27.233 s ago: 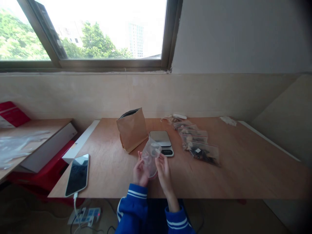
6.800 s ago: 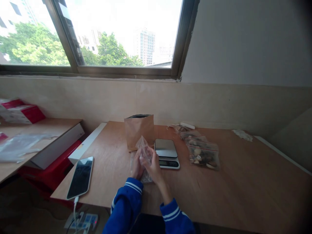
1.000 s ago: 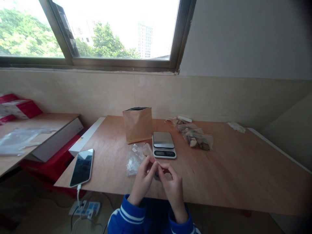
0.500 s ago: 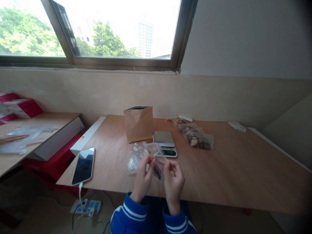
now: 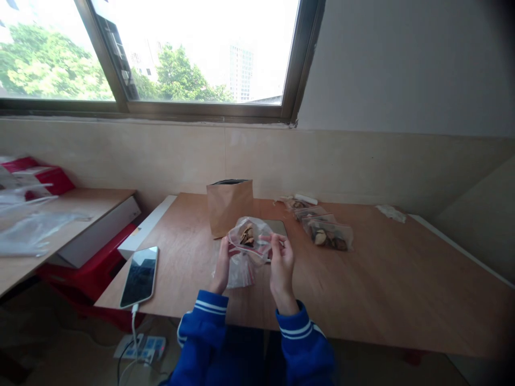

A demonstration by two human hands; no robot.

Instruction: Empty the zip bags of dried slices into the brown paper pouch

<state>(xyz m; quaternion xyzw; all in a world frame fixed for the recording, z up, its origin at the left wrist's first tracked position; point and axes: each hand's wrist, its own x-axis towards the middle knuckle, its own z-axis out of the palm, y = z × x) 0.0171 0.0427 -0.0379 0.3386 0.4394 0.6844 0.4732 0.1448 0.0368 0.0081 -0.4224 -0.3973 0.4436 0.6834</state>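
Observation:
Between my two hands a clear zip bag (image 5: 261, 245) is stretched with its mouth parted, and brown-and-pale dried slices (image 5: 247, 235) show inside it. My left hand (image 5: 222, 264) is closed on the bag's left edge. The right edge is pinched by my right hand (image 5: 280, 262). Under the held bag lie several more clear zip bags (image 5: 240, 274) on the table. Partly covered behind it is a kitchen scale (image 5: 278, 227). A brown kraft paper pouch (image 5: 230, 208) stands upright with its top open, just beyond my left hand.
Several filled zip bags (image 5: 330, 236) lie right of the scale. A phone (image 5: 140, 276) with a charging cable (image 5: 134, 321) rests at the table's left edge. Another table (image 5: 100, 206) at the left holds clear plastic and red-and-white boxes (image 5: 44, 177). A crumpled white scrap (image 5: 391, 213) lies far right.
My hands have moved apart and slightly up, and the bag's mouth is now spread wide with the slices visible. At the left table, a person's hand has gone from view and the plastic has shifted.

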